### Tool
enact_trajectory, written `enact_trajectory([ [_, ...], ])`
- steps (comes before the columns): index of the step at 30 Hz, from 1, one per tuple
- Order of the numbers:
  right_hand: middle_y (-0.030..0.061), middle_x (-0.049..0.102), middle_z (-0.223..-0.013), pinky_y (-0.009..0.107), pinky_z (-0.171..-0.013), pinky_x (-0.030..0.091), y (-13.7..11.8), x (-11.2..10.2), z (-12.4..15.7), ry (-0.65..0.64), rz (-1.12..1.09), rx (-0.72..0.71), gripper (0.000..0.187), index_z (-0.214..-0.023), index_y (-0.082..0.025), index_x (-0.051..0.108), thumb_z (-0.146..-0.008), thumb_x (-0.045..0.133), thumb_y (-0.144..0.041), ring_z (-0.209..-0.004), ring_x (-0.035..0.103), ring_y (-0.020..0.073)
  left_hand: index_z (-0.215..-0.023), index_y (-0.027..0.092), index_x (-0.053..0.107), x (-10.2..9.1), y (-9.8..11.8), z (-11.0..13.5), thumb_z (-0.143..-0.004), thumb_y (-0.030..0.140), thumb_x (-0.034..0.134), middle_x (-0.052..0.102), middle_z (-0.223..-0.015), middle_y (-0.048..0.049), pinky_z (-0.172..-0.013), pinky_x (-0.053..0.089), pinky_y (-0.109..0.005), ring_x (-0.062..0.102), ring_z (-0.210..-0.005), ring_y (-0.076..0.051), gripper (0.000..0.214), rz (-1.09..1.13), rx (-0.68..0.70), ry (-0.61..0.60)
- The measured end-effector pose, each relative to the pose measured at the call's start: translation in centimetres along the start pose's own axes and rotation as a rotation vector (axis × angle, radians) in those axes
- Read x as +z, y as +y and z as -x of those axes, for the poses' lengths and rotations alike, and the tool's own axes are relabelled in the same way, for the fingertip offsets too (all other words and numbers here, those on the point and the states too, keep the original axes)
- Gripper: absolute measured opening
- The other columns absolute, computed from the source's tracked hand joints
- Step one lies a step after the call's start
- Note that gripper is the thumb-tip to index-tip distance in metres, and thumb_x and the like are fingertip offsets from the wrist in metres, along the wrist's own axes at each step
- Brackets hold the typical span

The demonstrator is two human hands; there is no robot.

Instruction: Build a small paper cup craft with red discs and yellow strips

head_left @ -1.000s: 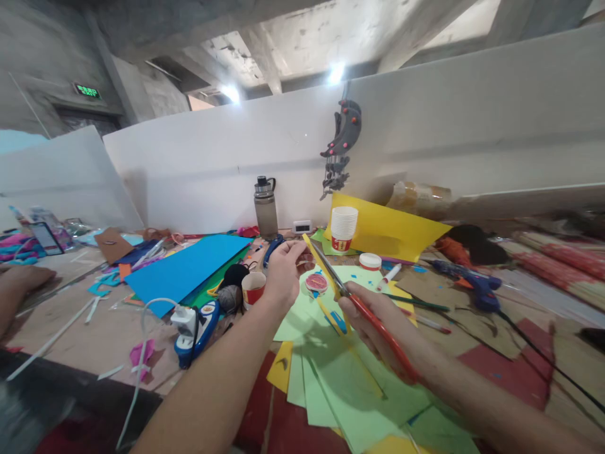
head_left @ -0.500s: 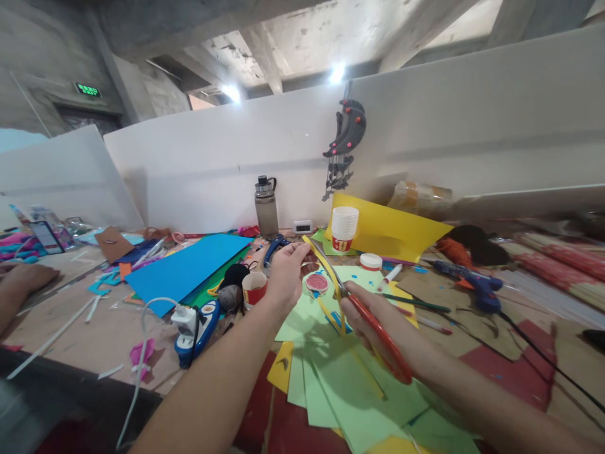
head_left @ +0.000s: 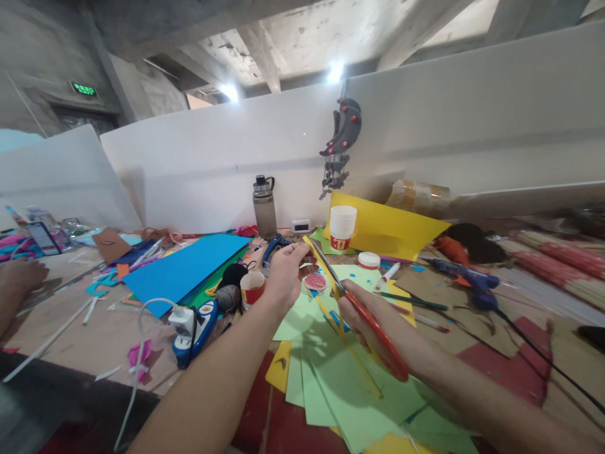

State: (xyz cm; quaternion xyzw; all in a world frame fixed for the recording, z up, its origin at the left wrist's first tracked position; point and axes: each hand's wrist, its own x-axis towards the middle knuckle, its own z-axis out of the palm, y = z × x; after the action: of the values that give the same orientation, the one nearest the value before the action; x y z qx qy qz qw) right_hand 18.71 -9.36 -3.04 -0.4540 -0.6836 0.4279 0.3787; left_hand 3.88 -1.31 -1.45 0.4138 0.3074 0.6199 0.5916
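Note:
My left hand (head_left: pixel 284 272) pinches the top end of a narrow yellow paper strip (head_left: pixel 320 268) held up above the table. In my right hand (head_left: pixel 373 321) I grip red-handled scissors (head_left: pixel 366 318) whose blades reach up along that strip. A loose yellow sliver (head_left: pixel 331 312) hangs down from the cut. Under both hands lie light green paper sheets (head_left: pixel 340 378), fanned out, with yellow ones beneath.
A red-and-white paper cup (head_left: pixel 253 288), yarn balls (head_left: pixel 230 296), a blue sheet (head_left: pixel 182 265), a water bottle (head_left: pixel 264 206), stacked cups (head_left: pixel 343 228), yellow card (head_left: pixel 392 230) and a blue glue gun (head_left: pixel 467 280) crowd the table. Another person's hand (head_left: pixel 21 277) rests at far left.
The scissors have slid slightly down and left along the strip; the handles sit a little lower. My left hand stays pinched on the strip's top.

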Motion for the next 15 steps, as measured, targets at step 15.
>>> enact_trajectory([
  [15, -0.0065, 0.041, -0.051, 0.019, -0.037, 0.025, 0.59, -0.39, -0.35, 0.048, 0.004, 0.042, 0.032, -0.078, -0.021, 0.046, -0.080, 0.048, -0.053, -0.042, 0.034, 0.0070, -0.072, 0.012, 0.061, 0.31, -0.14, 0.21, -0.065, 0.027, 0.068, 0.060, -0.067, -0.0018, -0.055, 0.046, -0.023, 0.055, -0.058, -0.010, 0.018, 0.012, -0.039, -0.021],
])
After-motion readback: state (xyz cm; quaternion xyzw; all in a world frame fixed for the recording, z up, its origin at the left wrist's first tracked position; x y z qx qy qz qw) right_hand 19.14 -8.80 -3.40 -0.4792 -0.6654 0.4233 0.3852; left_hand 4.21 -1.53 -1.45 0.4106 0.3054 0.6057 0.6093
